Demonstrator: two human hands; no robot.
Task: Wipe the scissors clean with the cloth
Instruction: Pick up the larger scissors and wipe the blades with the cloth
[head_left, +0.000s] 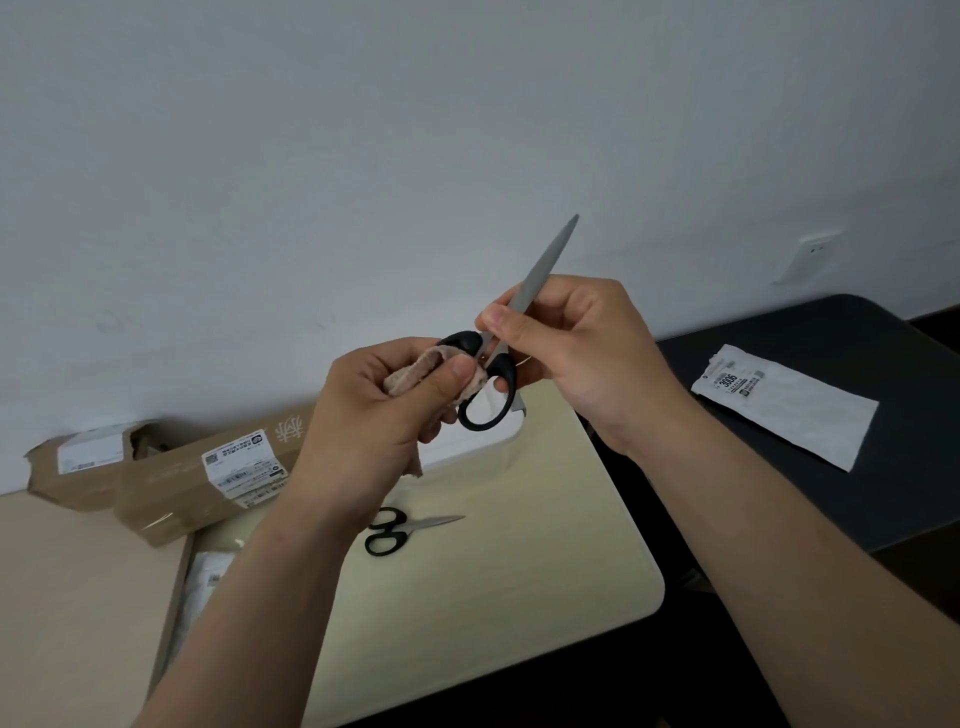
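I hold a large pair of scissors (545, 254) with black handles in the air above the table, its closed blades pointing up and to the right. My right hand (576, 348) pinches the blades near the pivot. My left hand (384, 410) grips a pinkish-beige cloth (415, 374) and presses it against the upper black handle; a corner of the cloth hangs below the hand. A second, smaller pair of black-handled scissors (400, 530) lies on the table below my hands.
Two brown cardboard parcels (171, 483) with white labels lie at the back left of the light table (493, 597). A white plastic bag (208, 571) sits under my left forearm. A white labelled envelope (789, 410) lies on the dark table (831, 493) at right.
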